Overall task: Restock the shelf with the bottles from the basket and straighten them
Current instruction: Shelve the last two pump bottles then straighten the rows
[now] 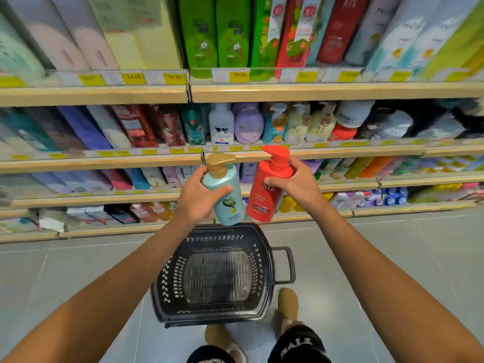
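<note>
My left hand (pixel 197 196) grips a light-blue pump bottle (pixel 227 203) with a gold pump head, held tilted above the basket. My right hand (pixel 298 183) grips a red pump bottle (pixel 264 197) with a red pump, right beside the blue one. Both bottles hang in the air in front of the lower shelves. The black plastic basket (pixel 265 260) stands on the floor below them, and nothing shows inside it. The shelf (pixel 340 153) behind the bottles carries a row of pump bottles, among them a white one with a cow and a purple one.
Shelves full of shampoo and soap bottles rise across the whole width, with yellow price tags on their edges. A crumpled white packet (pixel 52 221) lies on the bottom shelf at the left. Grey tiled floor surrounds the basket; my feet (pixel 288 305) stand just behind it.
</note>
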A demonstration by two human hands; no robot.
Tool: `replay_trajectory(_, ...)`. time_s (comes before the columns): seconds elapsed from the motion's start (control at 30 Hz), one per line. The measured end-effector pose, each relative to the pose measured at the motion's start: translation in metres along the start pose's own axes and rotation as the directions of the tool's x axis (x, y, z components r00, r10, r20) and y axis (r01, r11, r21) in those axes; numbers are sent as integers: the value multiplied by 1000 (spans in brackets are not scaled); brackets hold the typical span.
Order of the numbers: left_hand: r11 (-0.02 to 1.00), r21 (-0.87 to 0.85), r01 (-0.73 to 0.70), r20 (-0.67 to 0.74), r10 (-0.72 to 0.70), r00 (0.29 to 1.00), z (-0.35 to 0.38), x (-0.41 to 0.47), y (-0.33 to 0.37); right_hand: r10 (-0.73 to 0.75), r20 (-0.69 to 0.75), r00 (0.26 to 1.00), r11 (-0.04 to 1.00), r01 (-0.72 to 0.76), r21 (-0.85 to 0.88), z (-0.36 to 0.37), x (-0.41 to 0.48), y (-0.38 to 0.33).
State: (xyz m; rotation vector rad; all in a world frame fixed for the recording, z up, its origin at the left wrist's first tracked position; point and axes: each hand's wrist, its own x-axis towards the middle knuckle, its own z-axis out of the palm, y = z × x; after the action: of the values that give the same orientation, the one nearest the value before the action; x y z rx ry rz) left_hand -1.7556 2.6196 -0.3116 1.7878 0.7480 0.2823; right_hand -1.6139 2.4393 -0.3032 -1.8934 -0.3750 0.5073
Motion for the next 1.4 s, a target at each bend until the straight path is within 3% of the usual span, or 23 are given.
replay_trajectory(0.17, 991, 70, -116, 57, 112, 992, 25, 14, 51, -62, -80, 995, 998, 62, 7, -50, 14, -27)
replay_trajectory(0.37, 970, 139, -201, 31, 199, 980, 76, 42, 113, -127, -140, 982, 992, 125, -17, -116, 51, -45)
replay_trajectory(0.77, 937, -27, -349, -210, 337, 918, 163, 93, 222, -160, -138, 977, 984, 147, -99, -233, 124, -54)
replay_trajectory(1.0, 869, 19, -494, -285, 478, 831, 180, 107, 266, -191, -116, 975, 979, 180, -96, -260, 136, -56)
replay_trajectory(1.27, 814, 165, -557, -220, 581, 784, 198, 140, 284, -205, -104, 973, 977, 197, -84, -263, 147, -53)
replay_trajectory(1.4, 824, 239, -514, -217, 561, 799, 205, 159, 288, -215, -110, 970, 975, 207, -82, -264, 153, -54)
